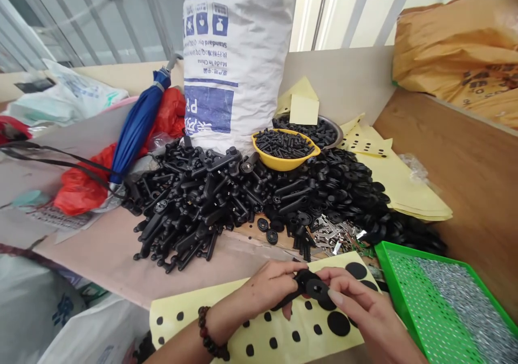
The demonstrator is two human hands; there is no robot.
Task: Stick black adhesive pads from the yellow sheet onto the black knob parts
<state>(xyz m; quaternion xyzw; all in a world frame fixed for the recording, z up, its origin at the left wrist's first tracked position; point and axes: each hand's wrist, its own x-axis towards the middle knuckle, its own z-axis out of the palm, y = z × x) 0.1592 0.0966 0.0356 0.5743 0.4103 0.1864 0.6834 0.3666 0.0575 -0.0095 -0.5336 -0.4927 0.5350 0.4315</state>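
In my left hand (267,288) is a black plastic part (300,282), gripped between thumb and fingers, with its longer end partly hidden. At its near end my right hand (362,302) pinches a round black disc (316,288) with a small hole; whether the two are joined I cannot tell. Both hands hover over a yellow sticker sheet (174,307) bearing rows of small black pads and larger round black pads (338,323). A beaded bracelet (205,331) circles my left wrist.
Behind lies a large heap of black plastic arms (198,202), with black discs (343,186) and metal clips (335,237) beside it. A yellow bowl (283,162) holds small black parts. At right stands a green tray (399,283) of metal pins. A tall white sack (238,40) rises behind.
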